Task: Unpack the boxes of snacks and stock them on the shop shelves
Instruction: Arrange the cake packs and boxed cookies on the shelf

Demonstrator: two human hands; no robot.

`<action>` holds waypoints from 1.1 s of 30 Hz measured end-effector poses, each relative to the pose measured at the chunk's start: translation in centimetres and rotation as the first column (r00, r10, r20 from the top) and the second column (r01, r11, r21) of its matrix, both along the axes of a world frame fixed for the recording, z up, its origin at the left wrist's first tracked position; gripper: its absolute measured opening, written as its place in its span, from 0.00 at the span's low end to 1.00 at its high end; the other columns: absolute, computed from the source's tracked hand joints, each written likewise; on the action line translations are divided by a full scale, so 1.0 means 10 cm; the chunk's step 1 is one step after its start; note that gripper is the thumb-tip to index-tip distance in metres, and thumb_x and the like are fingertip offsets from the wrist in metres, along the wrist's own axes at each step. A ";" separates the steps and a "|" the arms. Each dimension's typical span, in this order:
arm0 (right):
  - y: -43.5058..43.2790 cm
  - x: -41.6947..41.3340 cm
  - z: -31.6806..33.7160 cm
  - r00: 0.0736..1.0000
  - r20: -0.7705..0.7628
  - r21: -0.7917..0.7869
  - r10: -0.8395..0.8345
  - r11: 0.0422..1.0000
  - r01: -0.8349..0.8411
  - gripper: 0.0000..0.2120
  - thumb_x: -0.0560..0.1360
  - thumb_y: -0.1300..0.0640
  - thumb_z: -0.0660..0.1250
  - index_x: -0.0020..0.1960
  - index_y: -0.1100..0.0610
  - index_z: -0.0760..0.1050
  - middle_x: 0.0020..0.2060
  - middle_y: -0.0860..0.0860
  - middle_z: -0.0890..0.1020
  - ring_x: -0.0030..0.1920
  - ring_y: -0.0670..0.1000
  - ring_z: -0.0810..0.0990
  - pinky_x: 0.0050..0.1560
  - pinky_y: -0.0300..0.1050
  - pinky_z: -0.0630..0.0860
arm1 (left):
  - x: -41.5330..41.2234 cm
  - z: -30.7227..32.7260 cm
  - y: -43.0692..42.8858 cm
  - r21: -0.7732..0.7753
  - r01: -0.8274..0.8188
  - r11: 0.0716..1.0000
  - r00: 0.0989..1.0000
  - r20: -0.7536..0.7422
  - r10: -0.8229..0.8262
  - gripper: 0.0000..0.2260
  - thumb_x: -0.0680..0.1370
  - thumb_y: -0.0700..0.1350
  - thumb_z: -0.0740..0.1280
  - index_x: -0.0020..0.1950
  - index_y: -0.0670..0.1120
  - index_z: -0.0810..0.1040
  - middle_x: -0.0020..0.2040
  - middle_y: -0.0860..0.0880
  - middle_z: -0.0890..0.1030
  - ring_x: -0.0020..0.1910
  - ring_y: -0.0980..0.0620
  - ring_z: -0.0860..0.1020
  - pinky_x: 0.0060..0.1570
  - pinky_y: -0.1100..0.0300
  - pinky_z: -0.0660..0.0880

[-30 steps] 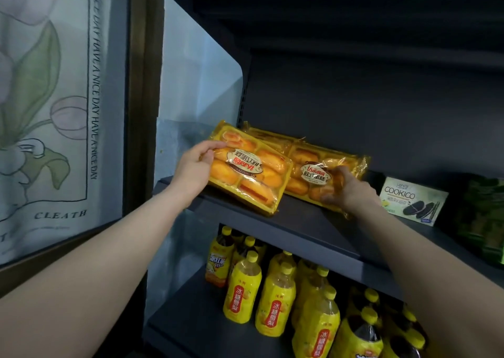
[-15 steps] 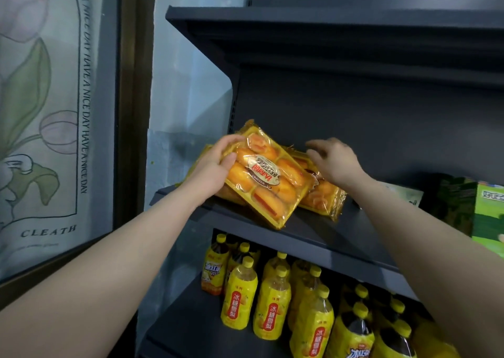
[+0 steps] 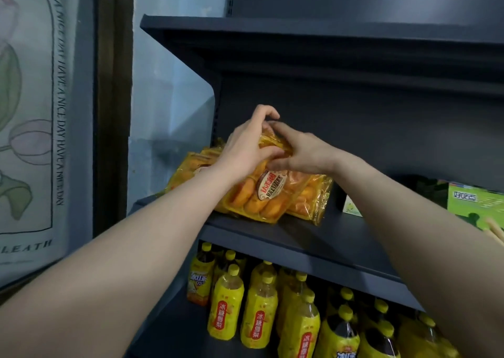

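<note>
A yellow pack of small cakes (image 3: 261, 196) leans upright on the dark middle shelf (image 3: 313, 237), its red and white label facing me. My left hand (image 3: 245, 150) grips its upper left edge, fingers curled over the top. My right hand (image 3: 302, 153) grips the top right of the same pack, thumb at the front. A second pack (image 3: 311, 199) stands just behind on the right. A third pack (image 3: 191, 166) lies behind my left wrist, partly hidden.
Green and white snack boxes (image 3: 474, 202) stand at the right of the same shelf. Several yellow drink bottles (image 3: 259, 311) fill the shelf below. An upper shelf (image 3: 300, 35) overhangs the hands. A poster (image 3: 30, 112) hangs on the wall at left.
The front pack has been tipped from a slant to nearly upright. My right hand left the rear pack and came onto the front pack's top beside my left hand.
</note>
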State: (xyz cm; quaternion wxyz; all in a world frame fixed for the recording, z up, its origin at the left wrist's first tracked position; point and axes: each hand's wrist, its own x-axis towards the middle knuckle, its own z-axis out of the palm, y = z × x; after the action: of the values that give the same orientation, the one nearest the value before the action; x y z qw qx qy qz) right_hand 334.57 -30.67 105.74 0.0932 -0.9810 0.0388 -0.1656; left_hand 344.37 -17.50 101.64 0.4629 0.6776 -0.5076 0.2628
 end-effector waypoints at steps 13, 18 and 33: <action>-0.80 -0.11 -1.11 0.865 0.315 0.557 -0.391 0.814 0.165 0.37 0.76 0.51 0.72 0.75 0.32 0.55 0.65 0.54 0.66 0.59 0.55 0.74 0.65 0.55 0.75 | 0.59 -1.01 0.18 0.458 -0.451 0.766 0.854 -0.029 0.520 0.33 0.74 0.61 0.69 0.75 0.54 0.63 0.72 0.45 0.64 0.71 0.41 0.62 0.67 0.43 0.66; -0.80 -0.11 -1.18 0.887 0.256 0.466 -0.384 0.853 0.234 0.47 0.63 0.49 0.83 0.73 0.38 0.58 0.66 0.55 0.64 0.57 0.54 0.71 0.64 0.55 0.74 | 0.52 -1.01 0.16 0.495 -0.483 0.723 0.840 0.030 0.541 0.36 0.73 0.64 0.68 0.77 0.56 0.59 0.75 0.48 0.60 0.73 0.42 0.59 0.65 0.39 0.67; -0.87 0.06 -1.07 0.883 0.214 0.313 -0.418 0.885 0.343 0.44 0.68 0.50 0.79 0.75 0.41 0.56 0.70 0.58 0.63 0.66 0.63 0.72 0.63 0.59 0.73 | 0.41 -1.05 0.09 0.511 -0.474 0.717 0.823 -0.033 0.568 0.32 0.77 0.59 0.66 0.78 0.59 0.57 0.78 0.52 0.53 0.76 0.43 0.52 0.64 0.32 0.65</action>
State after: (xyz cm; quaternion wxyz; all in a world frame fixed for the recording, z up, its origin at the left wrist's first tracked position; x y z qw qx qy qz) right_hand 335.18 -39.37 95.06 0.1940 -0.8994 0.2410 -0.3088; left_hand 348.47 -16.55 91.14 0.2317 0.9076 -0.2982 0.1834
